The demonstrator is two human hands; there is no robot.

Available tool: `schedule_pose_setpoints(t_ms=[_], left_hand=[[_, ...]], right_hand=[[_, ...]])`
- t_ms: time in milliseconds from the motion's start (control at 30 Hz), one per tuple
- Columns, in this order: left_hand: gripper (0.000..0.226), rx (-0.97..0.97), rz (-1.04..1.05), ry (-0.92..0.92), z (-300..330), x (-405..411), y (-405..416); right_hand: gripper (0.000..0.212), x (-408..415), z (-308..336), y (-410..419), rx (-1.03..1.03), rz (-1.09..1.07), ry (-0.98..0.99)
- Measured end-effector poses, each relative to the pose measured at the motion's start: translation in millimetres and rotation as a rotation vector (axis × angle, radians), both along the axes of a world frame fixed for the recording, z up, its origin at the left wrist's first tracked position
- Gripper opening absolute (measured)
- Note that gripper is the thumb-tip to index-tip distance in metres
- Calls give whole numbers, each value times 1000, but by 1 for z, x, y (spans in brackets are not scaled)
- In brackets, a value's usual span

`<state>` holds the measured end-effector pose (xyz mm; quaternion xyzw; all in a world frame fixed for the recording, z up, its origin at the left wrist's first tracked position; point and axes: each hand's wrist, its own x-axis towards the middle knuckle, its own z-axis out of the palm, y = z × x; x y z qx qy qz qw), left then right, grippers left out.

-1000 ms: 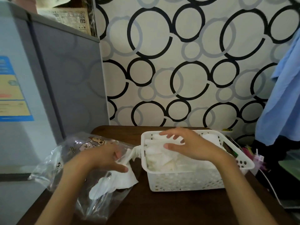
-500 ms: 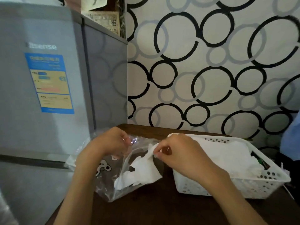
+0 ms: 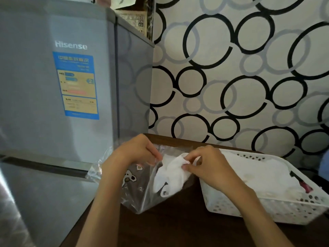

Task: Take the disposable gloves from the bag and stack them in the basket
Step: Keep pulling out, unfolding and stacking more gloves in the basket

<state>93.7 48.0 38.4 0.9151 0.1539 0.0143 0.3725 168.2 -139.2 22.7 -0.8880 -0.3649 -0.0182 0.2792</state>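
Note:
A clear plastic bag (image 3: 142, 198) with small cartoon prints lies on the dark wooden table (image 3: 178, 229), its mouth lifted. My left hand (image 3: 140, 150) pinches the bag's upper edge. My right hand (image 3: 208, 166) pinches a thin white disposable glove (image 3: 169, 177) at the bag's mouth; the glove hangs down inside the bag. To the right stands a white perforated basket (image 3: 249, 209) with a pile of white gloves (image 3: 263, 173) in it.
A grey Hisense fridge (image 3: 53, 104) with a blue and yellow label stands close on the left of the table. The wall with black ring pattern (image 3: 231, 86) is right behind. Something pink shows at the basket's right end (image 3: 305, 187).
My right hand left the basket, crossed to the bag's mouth and took hold of a glove. My left hand rose to the bag's upper edge. The camera turned left.

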Motion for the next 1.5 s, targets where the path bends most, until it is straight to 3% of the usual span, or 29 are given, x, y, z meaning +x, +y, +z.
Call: schedule_pose_setpoints(t_ms=[100, 300, 433, 600, 700, 800, 867, 933, 1167, 1267, 1400, 1500], left_hand=[[20, 17, -9, 2, 0, 3, -4], [23, 14, -9, 10, 3, 1, -3], [25, 33, -20, 4, 7, -3, -1], [28, 41, -48, -3, 13, -8, -2], [27, 79, -29, -7, 13, -8, -1], [22, 70, -20, 22, 14, -9, -4], [52, 81, -1, 51, 14, -9, -7], [64, 95, 3, 57, 14, -7, -12], [31, 189, -43, 17, 2, 10, -16], [33, 143, -36, 49, -2, 11, -10], [32, 76, -29, 64, 0, 7, -6], [33, 75, -20, 24, 2, 5, -5]], right_hand=[[17, -8, -11, 14, 55, -47, -15], [38, -7, -8, 8, -155, 77, 100], [28, 2, 2, -1, -74, 10, -36], [36, 3, -3, 6, -213, -50, -247], [27, 5, -5, 13, -253, -56, -269], [12, 12, 2, 11, -191, -5, -173], [8, 12, 10, 9, -104, 60, -71], [11, 10, 18, 12, -52, 111, 6], [18, 13, 36, 26, 36, 167, 229], [36, 18, 40, 18, -28, 187, 289], [32, 22, 37, 7, -26, 114, 267], [40, 13, 36, 5, -50, 153, 361]])
